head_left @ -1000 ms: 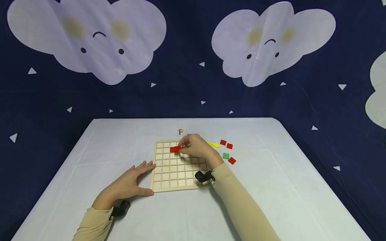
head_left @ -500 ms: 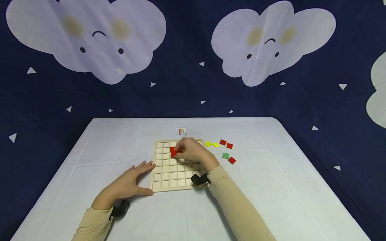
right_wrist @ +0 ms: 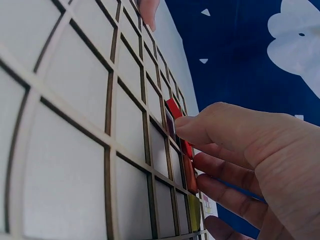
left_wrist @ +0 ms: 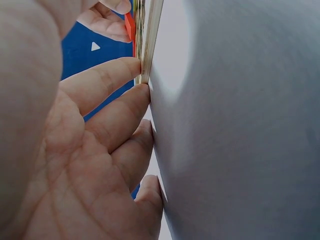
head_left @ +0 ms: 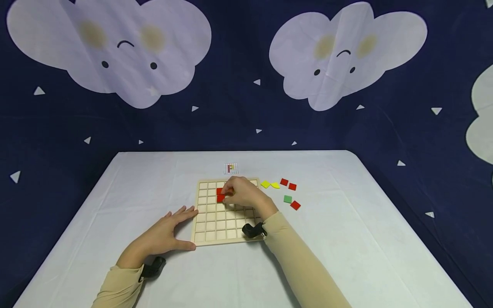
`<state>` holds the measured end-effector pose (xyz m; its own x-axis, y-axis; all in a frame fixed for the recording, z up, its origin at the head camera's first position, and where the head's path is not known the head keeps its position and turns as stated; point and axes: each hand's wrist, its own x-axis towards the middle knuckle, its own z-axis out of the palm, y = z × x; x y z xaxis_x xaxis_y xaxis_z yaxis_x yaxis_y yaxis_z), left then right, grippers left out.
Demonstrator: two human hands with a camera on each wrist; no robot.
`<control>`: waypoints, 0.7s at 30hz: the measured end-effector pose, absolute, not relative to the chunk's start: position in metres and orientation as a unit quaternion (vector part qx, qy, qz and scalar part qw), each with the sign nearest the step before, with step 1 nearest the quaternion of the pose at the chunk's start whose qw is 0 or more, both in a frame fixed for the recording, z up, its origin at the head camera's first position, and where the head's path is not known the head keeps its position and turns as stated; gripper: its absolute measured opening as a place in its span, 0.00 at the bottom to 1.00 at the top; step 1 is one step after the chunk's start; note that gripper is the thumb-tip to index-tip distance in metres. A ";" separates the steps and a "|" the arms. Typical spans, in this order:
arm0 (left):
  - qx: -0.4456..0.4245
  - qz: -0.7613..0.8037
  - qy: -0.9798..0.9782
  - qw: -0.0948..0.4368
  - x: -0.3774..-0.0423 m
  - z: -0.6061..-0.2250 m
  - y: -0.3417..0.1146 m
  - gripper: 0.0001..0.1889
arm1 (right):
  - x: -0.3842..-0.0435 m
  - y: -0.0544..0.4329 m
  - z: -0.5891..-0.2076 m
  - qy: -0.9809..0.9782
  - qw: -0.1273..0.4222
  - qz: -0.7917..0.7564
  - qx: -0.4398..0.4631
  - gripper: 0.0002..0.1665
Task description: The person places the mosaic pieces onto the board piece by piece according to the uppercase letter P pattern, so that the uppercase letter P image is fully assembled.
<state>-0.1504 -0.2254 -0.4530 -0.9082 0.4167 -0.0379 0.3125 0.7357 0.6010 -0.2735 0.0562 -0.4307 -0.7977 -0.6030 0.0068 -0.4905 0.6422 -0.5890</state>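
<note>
In the head view a wooden grid board [head_left: 211, 235] lies on the table. My right hand [head_left: 244, 191] pinches a red square tile [head_left: 220, 199] low over the board's upper part. The right wrist view shows that tile tilted, one edge raised from its cell, with the thumb [right_wrist: 192, 129] against it. Another red tile [head_left: 219, 191] sits in the cell just beyond, and a yellow piece [right_wrist: 194, 212] lies in a cell past that. My left hand [head_left: 159, 234] spreads along the board's left side, fingertips touching its edge in the left wrist view.
Right of the board lie a yellow square [head_left: 265, 184], a curved yellow piece [head_left: 275, 185], a green tile [head_left: 287, 199] and several red tiles [head_left: 295, 205]. A small printed pattern card [head_left: 231, 168] lies behind the board on the white table [head_left: 161, 179].
My right hand has moved slightly left and towards me, bringing the red tile from beside the other red tile to the cell in front of it. My left hand stays put.
</note>
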 end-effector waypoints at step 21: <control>0.203 0.301 0.928 0.079 -0.150 -0.453 -0.227 0.53 | -0.270 0.052 -0.426 0.912 0.096 -0.271 -0.292 0.11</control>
<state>-0.1502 -0.2266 -0.4530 -0.9050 0.4246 -0.0250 0.3292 0.7364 0.5910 -0.2700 0.0519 -0.4256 -0.8110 -0.5848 -0.0181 -0.4803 0.6832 -0.5501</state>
